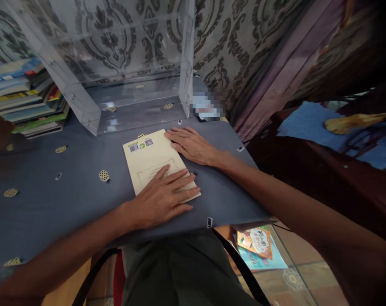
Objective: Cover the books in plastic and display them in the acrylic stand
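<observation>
A cream-coloured book (pixel 151 157) lies closed on the blue-grey tablecloth (pixel 84 182), slightly turned. Near its far edge are a barcode, a green logo and a QR code; a thin printed frame shows lower down. Across the near part of the cover my left hand (pixel 167 193) rests flat with its fingers spread. My right hand (pixel 193 145) lies flat at the far right side, its fingertips touching the book's edge and the rest of it on the cloth. Neither hand grasps anything.
Behind the book stands a clear acrylic shelf (pixel 90 114). A stack of books (pixel 30 102) is at the left, and a blurred-out object (pixel 208 105) lies right of the shelf. Below the table's right edge, booklets (pixel 259 246) lie low down. A curtain (pixel 282 63) hangs at the right.
</observation>
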Demonstrator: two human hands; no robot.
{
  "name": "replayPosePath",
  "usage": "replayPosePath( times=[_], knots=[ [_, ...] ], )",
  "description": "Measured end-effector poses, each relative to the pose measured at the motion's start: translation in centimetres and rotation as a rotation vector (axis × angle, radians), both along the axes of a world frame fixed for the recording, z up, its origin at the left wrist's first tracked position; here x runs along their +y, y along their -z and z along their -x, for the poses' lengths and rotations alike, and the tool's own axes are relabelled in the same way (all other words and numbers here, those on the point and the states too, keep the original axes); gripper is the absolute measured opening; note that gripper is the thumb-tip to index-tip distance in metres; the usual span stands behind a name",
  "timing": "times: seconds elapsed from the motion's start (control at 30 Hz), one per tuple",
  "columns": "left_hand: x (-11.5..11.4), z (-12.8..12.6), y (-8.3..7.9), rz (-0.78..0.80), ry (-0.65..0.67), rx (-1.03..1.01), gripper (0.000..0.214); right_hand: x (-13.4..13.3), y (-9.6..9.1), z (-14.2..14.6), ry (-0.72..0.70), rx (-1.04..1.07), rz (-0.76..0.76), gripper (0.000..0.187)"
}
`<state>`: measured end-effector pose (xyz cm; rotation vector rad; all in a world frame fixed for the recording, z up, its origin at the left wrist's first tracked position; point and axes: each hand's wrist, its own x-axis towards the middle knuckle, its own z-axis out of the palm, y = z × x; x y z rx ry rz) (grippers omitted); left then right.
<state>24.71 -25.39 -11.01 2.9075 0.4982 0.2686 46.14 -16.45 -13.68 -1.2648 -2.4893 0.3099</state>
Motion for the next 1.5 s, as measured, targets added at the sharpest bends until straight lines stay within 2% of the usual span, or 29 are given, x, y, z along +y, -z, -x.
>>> replayPosePath(
  times=[0.17, 0.37, 0.53, 0.67, 0.8, 0.93, 1.03, 1.1, 1.23, 1.37, 1.5],
  knots=[
    [0.2, 0.0, 0.4, -0.004, 0.001, -0.02, 0.044, -2.8, -0.2, -0.2, 0.007, -0.003, -0.034, 0.048],
    [-0.4, 0.3, 0.0, 0.043, 0.034, -0.018, 0.046, -6.3, 0.4, -1.0, -0.02, 0.052, -0.087, 0.047],
    [-2.4, 1.1, -0.2, 0.121, 0.092, -0.014, 0.051, -9.4, 0.8, -0.9, -0.006, 0.042, -0.121, 0.047],
    [-4.8, 1.9, -1.1, 0.119, 0.153, 0.031, 0.056, -12.5, 0.8, -0.9, -0.021, 0.037, -0.19, 0.047],
    [-7.8, 2.1, -1.4, 0.003, 0.175, 0.082, 0.047, -15.3, 0.5, -0.9, -0.084, 0.054, -0.239, 0.054],
    [-10.5, 1.9, 0.4, -0.233, 0.072, -0.049, 0.036, -16.9, 0.0, -1.1, -0.122, 0.035, -0.181, 0.06],
    [-11.6, 1.9, 0.8, -0.386, -0.007, -0.102, 0.035, -17.4, -0.6, -1.5, -0.151, 0.055, -0.083, 0.06],
    [-11.9, 2.3, 0.1, -0.472, -0.032, -0.111, 0.035, -17.4, -1.1, -1.9, -0.194, 0.085, -0.026, 0.063],
    [-11.8, 3.3, -2.4, -0.547, -0.045, -0.07, 0.036, -16.5, -1.7, -2.3, -0.278, 0.112, 0.004, 0.073],
    [-11.5, 4.3, -4.7, -0.63, -0.124, -0.103, 0.032, -14.2, -1.2, -1.5, -0.248, 0.153, -0.029, 0.061],
    [-10.6, 4.9, -7.7, -0.675, -0.235, -0.129, 0.031, -10.5, -0.4, 0.3, -0.169, 0.284, -0.04, 0.047]
  ],
)
